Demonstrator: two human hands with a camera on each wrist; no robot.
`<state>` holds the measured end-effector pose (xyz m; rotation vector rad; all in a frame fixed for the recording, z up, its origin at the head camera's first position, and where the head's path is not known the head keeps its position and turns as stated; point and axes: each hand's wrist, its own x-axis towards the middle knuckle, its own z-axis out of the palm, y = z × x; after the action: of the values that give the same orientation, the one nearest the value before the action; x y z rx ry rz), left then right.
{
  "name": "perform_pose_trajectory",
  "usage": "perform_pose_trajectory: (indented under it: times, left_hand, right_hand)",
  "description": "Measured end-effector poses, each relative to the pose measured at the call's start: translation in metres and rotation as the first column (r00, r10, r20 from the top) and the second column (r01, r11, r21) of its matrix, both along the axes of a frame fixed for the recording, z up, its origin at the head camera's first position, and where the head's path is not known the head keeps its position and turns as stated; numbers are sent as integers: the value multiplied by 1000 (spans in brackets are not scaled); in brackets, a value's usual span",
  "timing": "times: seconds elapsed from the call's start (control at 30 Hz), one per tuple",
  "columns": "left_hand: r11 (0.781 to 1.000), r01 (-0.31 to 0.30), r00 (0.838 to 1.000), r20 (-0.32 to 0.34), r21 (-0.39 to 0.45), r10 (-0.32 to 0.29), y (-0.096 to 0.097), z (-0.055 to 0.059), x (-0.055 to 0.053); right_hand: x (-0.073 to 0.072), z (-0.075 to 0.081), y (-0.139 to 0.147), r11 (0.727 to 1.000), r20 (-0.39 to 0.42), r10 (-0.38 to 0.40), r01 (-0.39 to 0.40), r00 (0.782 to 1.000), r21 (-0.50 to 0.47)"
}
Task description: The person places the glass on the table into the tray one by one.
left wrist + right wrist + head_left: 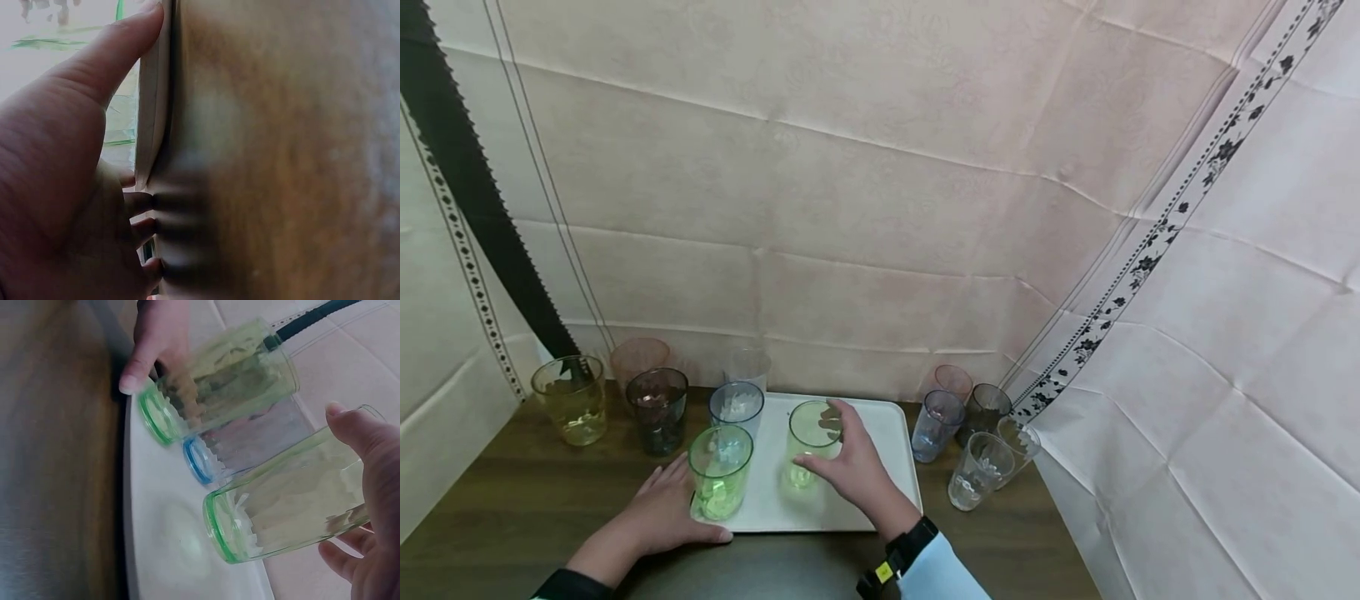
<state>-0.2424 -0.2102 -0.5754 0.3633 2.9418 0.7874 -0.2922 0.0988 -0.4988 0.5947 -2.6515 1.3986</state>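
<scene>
My right hand [857, 467] holds a green-tinted drinking glass [281, 494] near its rim, thumb on one side and fingers on the other, over the white tray [880, 433]. My left hand [662, 512] rests at the tray's front left corner. Its thumb lies along the front edge, and its fingers reach along the left side, as the left wrist view also shows. Close beside that hand, a second green glass [720, 479] stands upright on the tray's front left. Behind it is a blue-rimmed glass [737, 404], partly hidden by the green one.
Left of the tray stand a yellow glass [576, 408], a dark glass [658, 412] and a pinkish glass [638, 358]. A clear glass [748, 365] is at the back. Several more glasses, including a blue one [936, 425], cluster on the right. Cloth [880, 208] hangs behind the wooden table [490, 517].
</scene>
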Motion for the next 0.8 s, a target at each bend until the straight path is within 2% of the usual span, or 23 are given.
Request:
perform_pose_trajectory:
  times: [0.33,0.57,0.8]
  left_hand:
    - [1000,-5,999,41,7,5,1,1,-1]
    - [1000,-5,999,39,21,4,1,3,1]
    - [1000,-10,1000,25,10,9,-1,-3,-1]
  right_hand:
    - [-31,9,-22,996,1,-52,52,999,67]
    - [-50,14,-35,995,-19,-55,57,998,85]
    - [-73,17,-47,995,-1,-72,72,997,71]
